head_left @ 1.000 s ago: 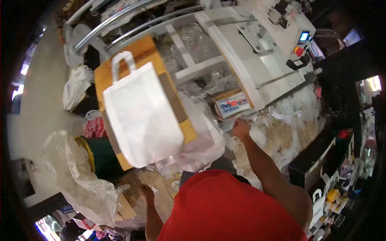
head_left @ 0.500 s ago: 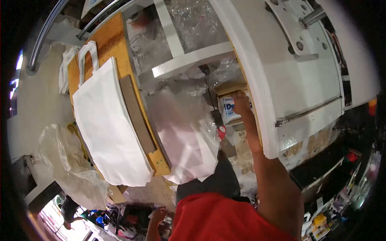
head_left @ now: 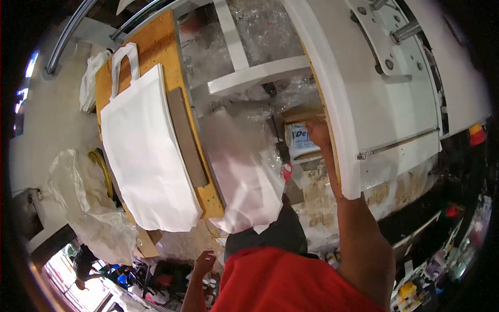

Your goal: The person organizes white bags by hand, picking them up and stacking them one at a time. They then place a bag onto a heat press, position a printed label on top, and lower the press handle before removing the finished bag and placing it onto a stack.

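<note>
My right hand [head_left: 318,132] reaches under the frame into a cardboard box [head_left: 301,114], fingers bent at the right side of a white packet with blue lettering [head_left: 300,142]. What the fingertips pinch is hidden. My left hand [head_left: 206,261] hangs low beside my body, fingers loosely curled and apart, holding nothing. Nearer to it, a white fabric bag with a loop handle [head_left: 150,151] lies flat on the wooden board [head_left: 211,207] with a grey-brown strip [head_left: 186,138] under its right edge. More white bags [head_left: 244,192] hang or lie between the board and the box.
A white metal frame [head_left: 254,73] with clear plastic wrap beneath it crosses the top. The white machine panel [head_left: 390,99] borders the right. Crumpled plastic sheeting [head_left: 88,208] hangs at left. Another person [head_left: 83,265] is at the far lower left.
The view has shifted, so the bags and board sit slightly right and higher. My right hand has stayed at the box, and more of the packet's lettering shows. My left hand is raised slightly.
</note>
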Motion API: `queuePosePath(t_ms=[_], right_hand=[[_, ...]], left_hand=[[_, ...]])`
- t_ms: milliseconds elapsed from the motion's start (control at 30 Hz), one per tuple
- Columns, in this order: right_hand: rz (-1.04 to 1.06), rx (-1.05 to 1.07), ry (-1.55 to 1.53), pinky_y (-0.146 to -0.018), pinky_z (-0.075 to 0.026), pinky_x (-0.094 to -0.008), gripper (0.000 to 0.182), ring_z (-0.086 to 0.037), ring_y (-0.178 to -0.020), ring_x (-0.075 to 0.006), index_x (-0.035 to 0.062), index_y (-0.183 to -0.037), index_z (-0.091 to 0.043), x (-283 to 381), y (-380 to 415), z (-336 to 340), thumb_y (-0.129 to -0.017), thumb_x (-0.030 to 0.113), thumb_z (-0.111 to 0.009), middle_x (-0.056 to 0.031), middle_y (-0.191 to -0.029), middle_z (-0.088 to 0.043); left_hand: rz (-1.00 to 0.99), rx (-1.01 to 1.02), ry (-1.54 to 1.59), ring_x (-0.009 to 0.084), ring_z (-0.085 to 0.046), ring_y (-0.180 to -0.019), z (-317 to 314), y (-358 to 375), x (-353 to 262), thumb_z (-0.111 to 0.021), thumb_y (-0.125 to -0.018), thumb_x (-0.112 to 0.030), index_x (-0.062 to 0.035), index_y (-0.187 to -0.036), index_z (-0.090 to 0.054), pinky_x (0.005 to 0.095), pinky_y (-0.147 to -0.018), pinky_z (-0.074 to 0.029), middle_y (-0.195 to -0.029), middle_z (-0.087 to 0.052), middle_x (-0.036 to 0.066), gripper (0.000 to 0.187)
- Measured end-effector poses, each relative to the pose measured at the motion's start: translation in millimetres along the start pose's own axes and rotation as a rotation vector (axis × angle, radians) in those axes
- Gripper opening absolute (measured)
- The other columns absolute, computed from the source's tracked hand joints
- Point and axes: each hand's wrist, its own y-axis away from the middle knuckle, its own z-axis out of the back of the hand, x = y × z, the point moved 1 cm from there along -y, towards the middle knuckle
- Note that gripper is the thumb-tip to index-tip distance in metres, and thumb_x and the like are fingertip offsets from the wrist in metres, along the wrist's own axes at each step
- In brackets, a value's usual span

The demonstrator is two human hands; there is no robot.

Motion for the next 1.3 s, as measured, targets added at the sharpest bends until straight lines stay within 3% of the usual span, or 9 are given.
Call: queuePosePath(t_ms=[133, 267, 467, 600, 733, 800, 1033, 1100, 1300], right_hand=[[0.038, -0.225, -0.071, -0.091, -0.049, -0.0486, 0.013, -0.063, -0.09, -0.0402, 0.0049, -0.095, -0.068, 23, 26, 29, -0.082, 0.003, -0.066, -0.0178, -0.085, -0.067], [0.275, -0.39, -0.302, -0.078, -0.052, -0.045, 0.01, -0.063, -0.086, -0.039, -0.0006, -0.093, -0.068, 94, 92, 115, -0.085, 0.002, -0.062, -0.019, -0.09, -0.066], [0.21, 0.076, -0.375, -0.081, -0.053, -0.0452, 0.011, -0.066, -0.088, -0.0382, 0.0003, -0.095, -0.068, 265, 196, 268, -0.089, 0.006, -0.061, -0.0174, -0.095, -0.066], [0.334, 0.194, -0.378, -0.082, -0.054, -0.0448, 0.018, -0.067, -0.089, -0.0367, 0.0012, -0.106, -0.067, 363, 202, 307, -0.089, 0.008, -0.065, -0.0181, -0.098, -0.067], [0.395, -0.187, -0.474, -0.083, -0.053, -0.0446, 0.033, -0.067, -0.091, -0.0355, 0.0028, -0.121, -0.061, 425, 188, 327, -0.089, 0.009, -0.066, -0.017, -0.103, -0.067], [0.411, -0.54, -0.47, -0.09, -0.051, -0.0441, 0.043, -0.064, -0.103, -0.0349, 0.0041, -0.13, -0.054, 437, 179, 332, -0.089, 0.009, -0.066, -0.016, -0.112, -0.065], [0.432, -0.558, -0.32, -0.106, -0.038, -0.0493, 0.045, -0.053, -0.118, -0.0376, 0.0019, -0.125, -0.056, 479, 129, 229, -0.085, 0.014, -0.069, -0.0189, -0.121, -0.058], [0.5, -0.595, -0.227, -0.107, -0.037, -0.05, 0.046, -0.051, -0.121, -0.0385, 0.0009, -0.125, -0.056, 499, 120, 211, -0.083, 0.016, -0.07, -0.0198, -0.124, -0.057], [0.502, -0.491, -0.154, -0.108, -0.037, -0.0514, 0.049, -0.044, -0.128, -0.039, -0.0024, -0.125, -0.055, 525, 102, 169, -0.083, 0.019, -0.068, -0.0208, -0.134, -0.049]], left_hand=[[-0.018, 0.06, 0.065, 0.0307, -0.071, -0.099, -4, -3, -35, -0.065, -0.089, -0.025, -0.0057, -0.118, -0.065, 0.041, -0.087, -0.055, -0.104, -0.073, 0.016, 0.034], [-0.858, 0.195, -0.583, 0.0346, -0.063, -0.111, 9, 13, -164, -0.061, -0.089, -0.024, -0.0025, -0.111, -0.068, 0.0428, -0.096, -0.051, -0.115, -0.068, 0.02, 0.032], [-1.257, -0.449, 0.018, 0.0315, -0.066, -0.104, 55, 102, -302, -0.075, -0.086, -0.016, -0.0045, -0.127, -0.057, 0.043, -0.085, -0.056, -0.114, -0.065, 0.019, 0.046], [-1.157, -0.159, 0.174, 0.0209, -0.07, -0.089, 96, 78, -284, -0.07, -0.086, -0.001, -0.0019, -0.117, -0.062, 0.0347, -0.077, -0.057, -0.103, -0.068, 0.015, 0.032], [-1.184, -0.435, 0.459, 0.0121, -0.063, -0.065, 200, 31, -252, -0.063, -0.089, -0.004, -0.0047, -0.114, -0.065, 0.0299, -0.062, -0.052, -0.074, -0.068, 0.009, 0.024], [-1.073, -0.547, 0.56, 0.0131, -0.065, -0.067, 255, -7, -238, -0.066, -0.087, -0.005, -0.0039, -0.116, -0.064, 0.0299, -0.063, -0.052, -0.076, -0.069, 0.009, 0.029], [-0.871, -0.726, 0.497, 0.0253, -0.069, -0.08, 349, -67, -231, -0.069, -0.087, -0.013, -0.0028, -0.12, -0.062, 0.0376, -0.073, -0.055, -0.088, -0.071, 0.016, 0.036], [-0.888, -1.277, 0.052, 0.0355, -0.065, -0.096, 350, -78, -228, -0.067, -0.085, -0.018, -0.0037, -0.12, -0.062, 0.0454, -0.087, -0.051, -0.106, -0.067, 0.02, 0.038], [-1.104, -1.251, -0.082, 0.0375, -0.054, -0.112, 312, -34, -200, -0.065, -0.08, -0.016, -0.0066, -0.117, -0.062, 0.0476, -0.096, -0.045, -0.125, -0.057, 0.017, 0.037]])
